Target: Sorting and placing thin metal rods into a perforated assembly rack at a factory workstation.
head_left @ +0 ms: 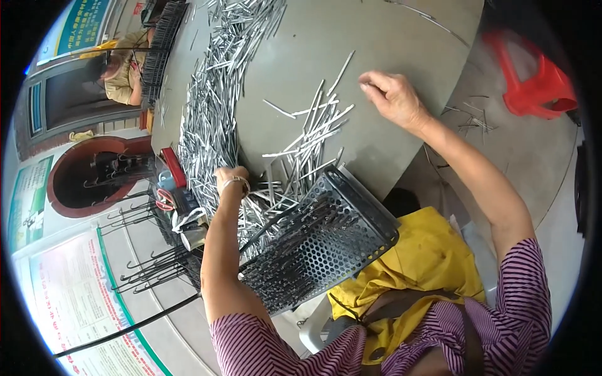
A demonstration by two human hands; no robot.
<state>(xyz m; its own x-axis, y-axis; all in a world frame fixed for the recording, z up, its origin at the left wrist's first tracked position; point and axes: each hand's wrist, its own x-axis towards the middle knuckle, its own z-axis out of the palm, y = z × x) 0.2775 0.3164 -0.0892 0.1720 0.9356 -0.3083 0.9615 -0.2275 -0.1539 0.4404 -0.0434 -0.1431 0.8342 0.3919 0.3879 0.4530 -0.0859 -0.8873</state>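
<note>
Lying beneath the left hand (pixel 232 177), grip unclear, are many silver rods (pixel 214 119).

A red stool (pixel 533 100) was beyond the right edge of the tabletop (pixel 376 37). A co-worker (pixel 120 81) was past its left edge.

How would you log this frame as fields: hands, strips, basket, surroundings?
Left hand: at the side of the long strip heap; grip hidden
Right hand: above the table, curled, no strip visible in it
Loose strips: scattered between the hands
Basket: black, perforated, holding thin dark pieces
Surroundings: red stool at right, co-worker upper left
</note>
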